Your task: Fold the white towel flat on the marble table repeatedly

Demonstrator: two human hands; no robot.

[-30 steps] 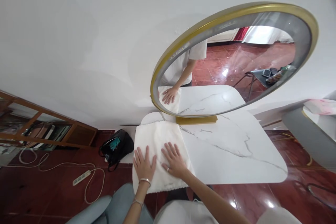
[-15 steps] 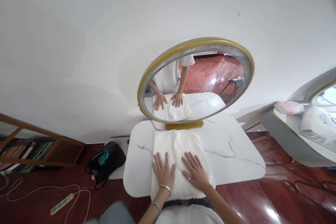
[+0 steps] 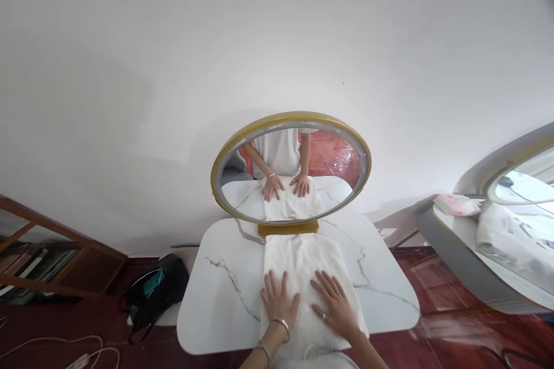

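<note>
Cloth (image 3: 305,294), white, lies spread on the white marbled table (image 3: 216,311), around mid-width, long axis seemingly running from the mirror base (image 3: 288,228) back toward the person; scalloped far edge faces the base and sits right by it, near end reaches the person's body, shallow wrinkles across the surface. Left hand (image 3: 279,302) palm down on the cloth's left side, fingers straight, apart, pointing away toward the mirror (image 3: 292,167); forearm enters from below, bangle (image 3: 284,327) at the wrist. Right hand (image 3: 337,308) also palm down, on the right side, fingers spread and angled up-left, thumb out toward the left hand, ring (image 3: 324,317) on one finger; forearm comes in from lower right. Neither hand grips anything; bare cloth shows between them. Oval gold-rimmed mirror reflects both hands and a white shirt. Black bag (image 3: 164,285) left of the table, wooden cabinet (image 3: 89,268) farther left. On the right, second table (image 3: 452,271) holds a pink-white pack (image 3: 459,204) and a white bundle (image 3: 515,236). Red tiles (image 3: 437,294) underneath.
</note>
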